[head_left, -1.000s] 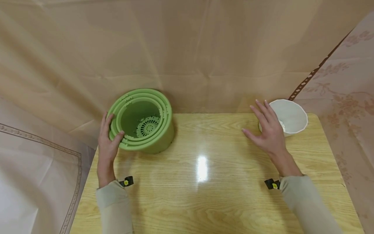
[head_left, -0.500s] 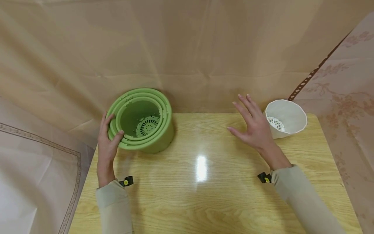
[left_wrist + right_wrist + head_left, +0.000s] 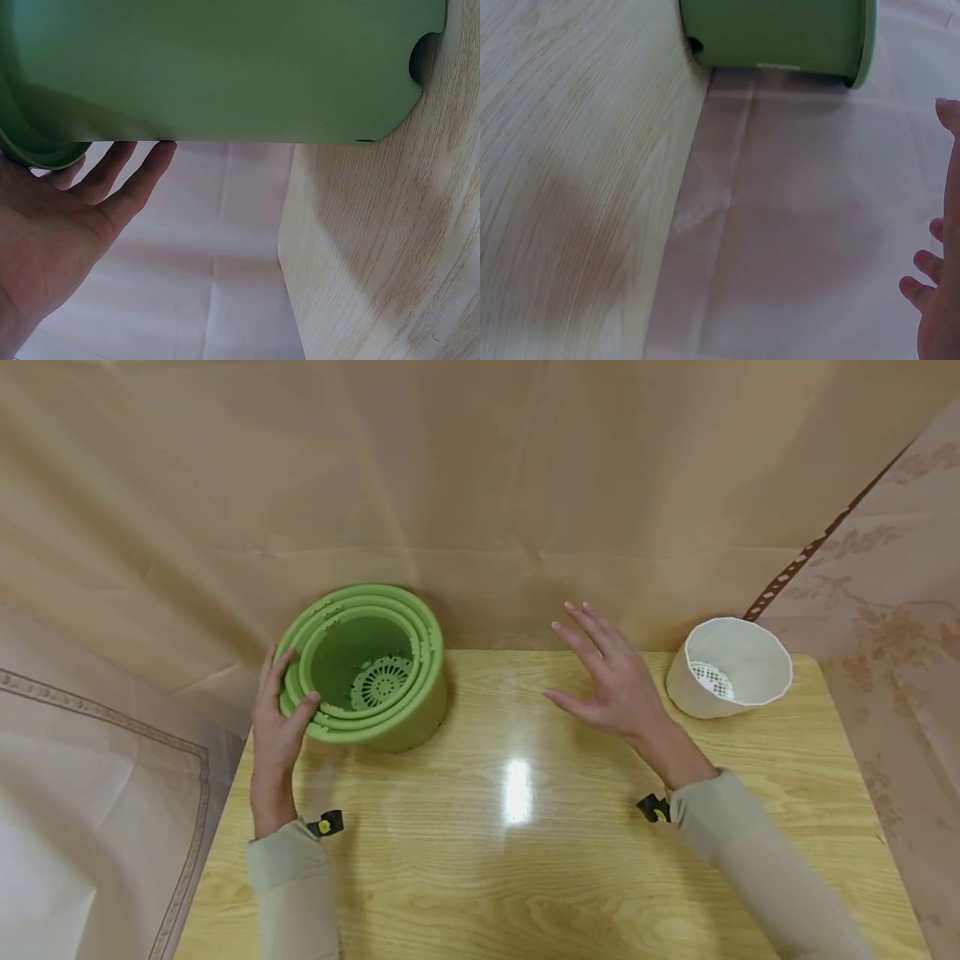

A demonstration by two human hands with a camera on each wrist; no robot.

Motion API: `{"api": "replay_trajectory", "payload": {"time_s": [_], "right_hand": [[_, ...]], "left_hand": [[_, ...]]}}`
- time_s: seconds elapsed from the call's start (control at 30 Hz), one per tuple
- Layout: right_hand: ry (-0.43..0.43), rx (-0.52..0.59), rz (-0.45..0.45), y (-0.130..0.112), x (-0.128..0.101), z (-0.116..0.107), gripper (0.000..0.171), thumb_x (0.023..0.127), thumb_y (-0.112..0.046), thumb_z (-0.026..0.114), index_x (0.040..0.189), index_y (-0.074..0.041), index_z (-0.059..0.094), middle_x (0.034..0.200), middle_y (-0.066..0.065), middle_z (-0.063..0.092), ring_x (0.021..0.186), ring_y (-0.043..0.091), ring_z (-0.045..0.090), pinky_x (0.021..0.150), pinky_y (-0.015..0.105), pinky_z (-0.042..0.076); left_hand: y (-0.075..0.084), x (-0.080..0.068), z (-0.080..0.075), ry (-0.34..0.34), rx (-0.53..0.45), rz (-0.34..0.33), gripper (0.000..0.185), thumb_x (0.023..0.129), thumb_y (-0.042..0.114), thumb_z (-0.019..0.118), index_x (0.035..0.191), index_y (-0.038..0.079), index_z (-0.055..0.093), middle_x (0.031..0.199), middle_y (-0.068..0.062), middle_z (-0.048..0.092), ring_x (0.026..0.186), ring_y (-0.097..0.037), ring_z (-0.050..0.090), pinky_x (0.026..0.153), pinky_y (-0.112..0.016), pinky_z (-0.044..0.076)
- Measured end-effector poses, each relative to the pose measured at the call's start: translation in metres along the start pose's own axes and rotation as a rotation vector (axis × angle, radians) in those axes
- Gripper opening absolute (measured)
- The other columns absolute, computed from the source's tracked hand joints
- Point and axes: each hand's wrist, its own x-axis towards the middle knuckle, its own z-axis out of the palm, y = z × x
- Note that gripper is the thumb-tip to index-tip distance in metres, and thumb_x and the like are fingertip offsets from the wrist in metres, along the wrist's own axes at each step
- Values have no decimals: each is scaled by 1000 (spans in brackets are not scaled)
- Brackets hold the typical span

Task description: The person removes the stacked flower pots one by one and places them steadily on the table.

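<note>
A nested stack of green plastic flower pots [image 3: 427, 718] stands at the back left of the table, the innermost showing a slotted bottom. My left hand [image 3: 279, 731] holds the stack's left rim, thumb over the edge and fingers outside. In the left wrist view, the fingers of that hand [image 3: 67, 225] lie under the rim against the green pot wall [image 3: 225, 67]. Over the table, my right hand [image 3: 611, 685] is spread and holds nothing, between the stack and a white pot [image 3: 693, 689] with a holed bottom. The right wrist view catches the hand's edge [image 3: 937, 300] and the green stack [image 3: 780, 34].
The wooden table [image 3: 480, 877] has a back edge close behind the pots. A beige cloth [image 3: 480, 510] hangs behind it, and a flowered cloth [image 3: 900, 693] on the right. Pale cloth [image 3: 75, 827] lies off the left side.
My right hand has moved left, away from the white pot, which now shows fully. The left hand and the green stack have stayed in place.
</note>
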Motion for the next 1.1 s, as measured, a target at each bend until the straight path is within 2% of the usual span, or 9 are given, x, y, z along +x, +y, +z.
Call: {"api": "replay_trajectory", "payload": {"time_s": [0.37,0.7,0.9,1.1], "right_hand": [[-67,33,-52,-21,23,19,83,78,-46,75,147,-8,48,157,13,37,145,33,31,113,55,31],[-56,44,-118,-37,47,35,83,79,-47,75,146,-7,47,152,18,42,145,35,30,117,50,26],[-73,48,-141,-45,52,42,84,78,-48,74,145,-7,47,152,17,42,145,34,30,116,50,27],[-101,62,-150,-51,55,51,79,82,-50,70,145,-8,48,150,17,44,144,34,32,114,52,30]], "left_hand": [[0,0,0,0,-8,-21,68,85,3,62,150,6,42,165,4,18,146,-21,26,111,-30,29],[0,1,1,9,-10,-10,67,85,3,62,150,6,43,164,3,19,146,-18,23,111,-29,27],[1,1,1,7,-15,-24,67,86,4,61,151,8,42,164,6,18,145,-18,25,108,-28,29],[0,0,2,15,-25,-26,67,85,3,60,150,6,41,164,4,19,145,-20,26,108,-27,30]]}}
